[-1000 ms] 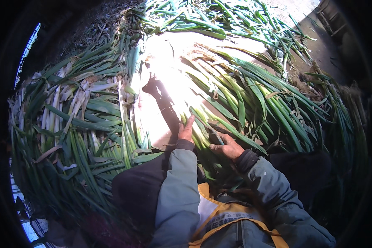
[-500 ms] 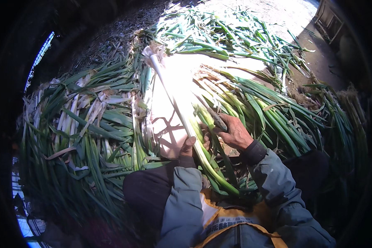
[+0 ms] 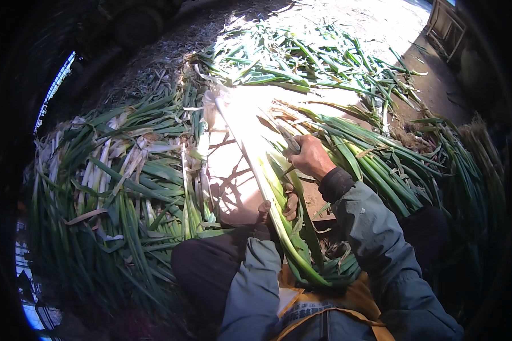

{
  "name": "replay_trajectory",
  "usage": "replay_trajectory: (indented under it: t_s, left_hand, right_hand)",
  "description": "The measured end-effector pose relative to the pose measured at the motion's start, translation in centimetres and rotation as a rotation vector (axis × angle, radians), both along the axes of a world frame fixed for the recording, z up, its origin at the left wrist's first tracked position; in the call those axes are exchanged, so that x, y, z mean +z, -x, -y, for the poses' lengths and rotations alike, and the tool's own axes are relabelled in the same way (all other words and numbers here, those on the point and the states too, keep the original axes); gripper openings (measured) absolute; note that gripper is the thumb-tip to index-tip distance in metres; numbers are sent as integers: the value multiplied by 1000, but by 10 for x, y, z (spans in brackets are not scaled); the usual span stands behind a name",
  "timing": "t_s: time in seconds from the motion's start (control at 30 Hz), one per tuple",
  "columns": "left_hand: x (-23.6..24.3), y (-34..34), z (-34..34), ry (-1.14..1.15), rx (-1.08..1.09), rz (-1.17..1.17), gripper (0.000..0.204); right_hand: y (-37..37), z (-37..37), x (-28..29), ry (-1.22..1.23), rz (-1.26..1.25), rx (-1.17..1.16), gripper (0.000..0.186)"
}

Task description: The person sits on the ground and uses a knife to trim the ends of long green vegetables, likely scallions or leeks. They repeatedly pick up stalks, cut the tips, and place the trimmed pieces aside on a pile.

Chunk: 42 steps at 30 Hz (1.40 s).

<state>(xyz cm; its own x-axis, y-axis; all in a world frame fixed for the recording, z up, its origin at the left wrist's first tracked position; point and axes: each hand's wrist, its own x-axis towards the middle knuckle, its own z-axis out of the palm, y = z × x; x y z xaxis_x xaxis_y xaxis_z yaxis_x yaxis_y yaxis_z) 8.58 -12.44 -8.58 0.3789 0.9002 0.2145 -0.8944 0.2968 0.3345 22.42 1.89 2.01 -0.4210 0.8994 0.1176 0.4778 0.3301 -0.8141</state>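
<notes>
A long green onion (image 3: 243,149) slants across the middle, its white root end far off and its green leaves near my lap. My left hand (image 3: 290,206) is closed round it at mid-length, thumb on the left side and fingertips showing on the right. My right hand (image 3: 314,157) is closed on a knife (image 3: 290,140), whose handle shows at the fingers; the blade is washed out by glare and points away. A loose green leaf hangs between the two hands. Whether my right fingers also pinch that leaf, I cannot tell.
A heap of green onions (image 3: 136,165) lies on the left. Another bundle (image 3: 375,156) with brown roots lies on the right. Cut green leaves (image 3: 307,54) are scattered at the back. Under the work is a sunlit pale board (image 3: 233,196). A wooden frame (image 3: 446,28) stands far right.
My right hand with the knife has moved away from me and slightly left. The green onion's root end has shifted a little nearer and right. My left hand still grips the stalk.
</notes>
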Motion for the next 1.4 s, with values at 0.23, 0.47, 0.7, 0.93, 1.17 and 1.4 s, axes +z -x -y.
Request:
replay_trajectory:
  t_s: [0.23,0.47,0.7,0.93,1.17,1.4]
  left_hand:
    - [4,-10,2,108,66,-51,68]
    - [26,-6,-11,196,145,-197,66]
    - [171,84,-55,63,301,-620,64]
    - [363,214,-34,-283,799,-1413,59]
    - [422,335,30,-141,1290,-2082,51]
    - [164,421,81,378,750,-2711,65]
  right_hand:
    - [-55,62,-23,227,-17,94,23]
    - [-97,77,-52,261,144,-67,26]
    - [-126,64,-66,63,115,-163,26]
    - [-125,55,-73,81,202,-173,28]
    - [-109,64,-81,36,203,-178,38]
    - [-139,38,-113,-15,341,-245,44]
